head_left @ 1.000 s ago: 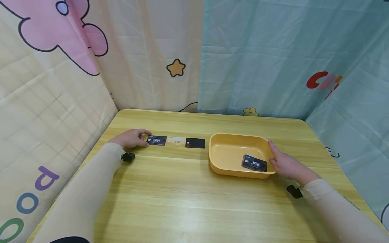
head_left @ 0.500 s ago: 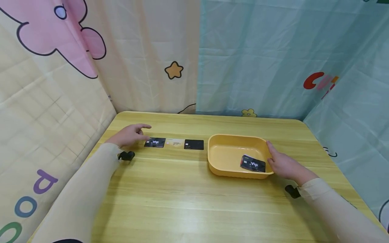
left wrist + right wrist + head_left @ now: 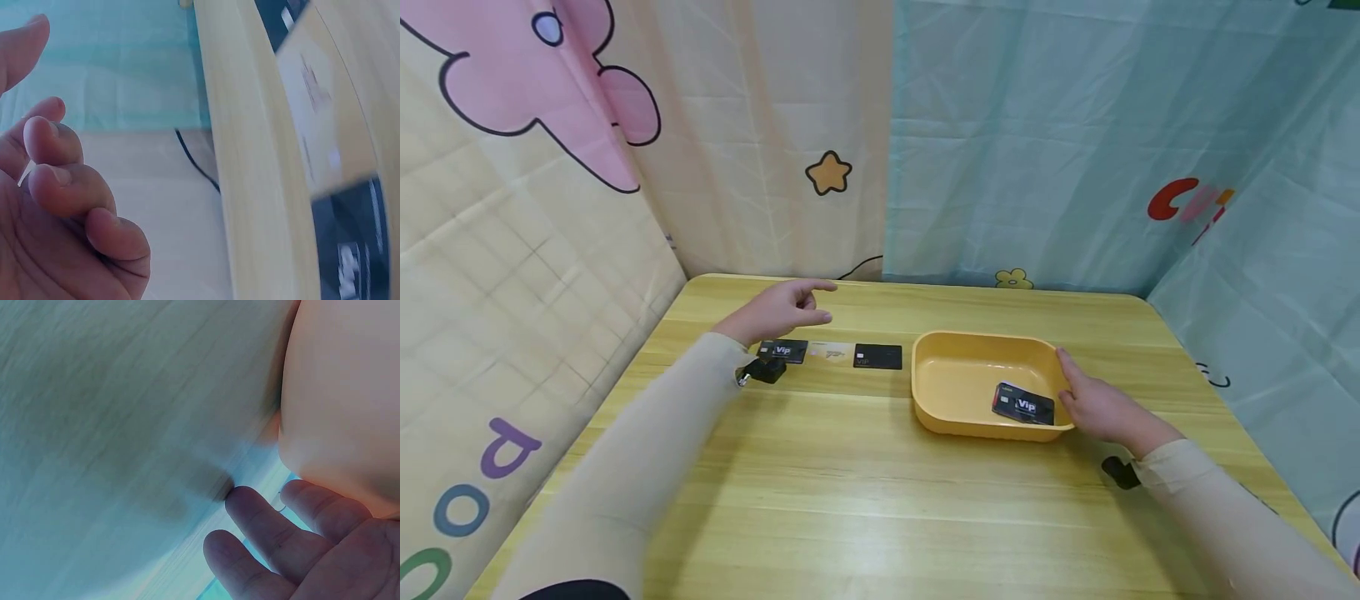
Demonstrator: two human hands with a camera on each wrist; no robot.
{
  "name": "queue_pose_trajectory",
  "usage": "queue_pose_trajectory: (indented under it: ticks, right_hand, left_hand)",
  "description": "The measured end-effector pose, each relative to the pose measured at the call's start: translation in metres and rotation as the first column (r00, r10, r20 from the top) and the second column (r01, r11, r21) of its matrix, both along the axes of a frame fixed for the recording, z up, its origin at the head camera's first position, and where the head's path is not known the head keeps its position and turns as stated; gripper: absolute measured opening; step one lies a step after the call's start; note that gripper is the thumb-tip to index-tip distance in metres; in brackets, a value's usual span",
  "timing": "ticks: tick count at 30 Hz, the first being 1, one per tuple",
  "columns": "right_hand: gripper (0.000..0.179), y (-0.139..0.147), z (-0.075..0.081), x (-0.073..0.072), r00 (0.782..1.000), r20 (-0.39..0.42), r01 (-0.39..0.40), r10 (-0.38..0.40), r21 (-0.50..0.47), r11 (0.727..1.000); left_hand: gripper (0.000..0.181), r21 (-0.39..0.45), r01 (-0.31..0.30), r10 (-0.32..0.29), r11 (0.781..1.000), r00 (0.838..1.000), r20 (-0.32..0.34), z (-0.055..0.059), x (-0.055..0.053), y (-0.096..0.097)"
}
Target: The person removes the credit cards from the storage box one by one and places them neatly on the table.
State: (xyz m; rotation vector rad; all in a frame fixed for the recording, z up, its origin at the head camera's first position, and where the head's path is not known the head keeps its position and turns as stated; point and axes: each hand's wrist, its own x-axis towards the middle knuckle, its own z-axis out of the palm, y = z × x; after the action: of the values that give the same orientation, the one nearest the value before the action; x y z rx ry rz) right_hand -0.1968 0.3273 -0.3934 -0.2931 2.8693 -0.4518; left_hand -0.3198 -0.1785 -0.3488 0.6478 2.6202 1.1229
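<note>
Closest in, smooth cream sleeves (image 3: 647,467) are reaching forward over a table (image 3: 880,508), whose pale yellow surface is showing long, streaky wood grain and a soft sheen. Small black devices (image 3: 767,369) are protruding at both wrists. The right hand (image 3: 1108,408) is grasping the right-hand wall of a yellow tray (image 3: 958,423), its thumb lying over the rim while other fingers are stretching along the outside, as the right wrist view is showing. The tray, smooth and plastic-looking, is sitting flat on the wood, a rounded rectangle with gently curving corners. Inside, a stack of cards (image 3: 1024,405) is lying askew by the near right corner, a dark Vip face uppermost and a reddish edge peeping out. Left of the tray, three thin, flat cards are lying in a row: a black card (image 3: 878,357), a cream-gold card (image 3: 831,352) and a dark Vip card (image 3: 782,350). Beyond them the left hand (image 3: 781,307) is hovering with nothing in its grasp, index finger and thumb spreading apart, the remaining fingers bending loosely. Farthest back, creased cloth curtains (image 3: 1037,150) are hanging in cream and aqua, a rounded orange star (image 3: 828,173) decorating the cream part.
</note>
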Motion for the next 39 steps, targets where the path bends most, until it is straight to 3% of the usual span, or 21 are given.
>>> queue_pose_trajectory:
  ticks: [11, 24, 31, 39]
  right_hand:
    - [0.073, 0.001, -0.002, -0.001, 1.000, 0.018, 0.018, -0.019, 0.008, 1.000]
    - [0.072, 0.000, -0.002, -0.001, 1.000, 0.005, 0.014, -0.014, 0.006, 1.000]
    - [0.072, 0.000, 0.000, -0.001, 1.000, 0.018, 0.025, -0.025, 0.008, 1.000]
    - [0.072, -0.002, 0.001, 0.000, 0.999, 0.028, 0.029, -0.030, 0.004, 1.000]
  left_hand:
    - [0.058, 0.099, 0.148, -0.149, 0.984, 0.989, -0.004, 0.012, 0.002, 0.069]
    - [0.056, 0.091, 0.274, -0.274, 0.957, 0.962, -0.016, 0.012, 0.007, 0.132]
    - [0.054, 0.079, 0.318, -0.314, 0.945, 0.948, -0.058, 0.012, 0.010, 0.165]
    - [0.053, 0.086, 0.339, -0.338, 0.937, 0.941, -0.026, 0.010, 0.014, 0.201]
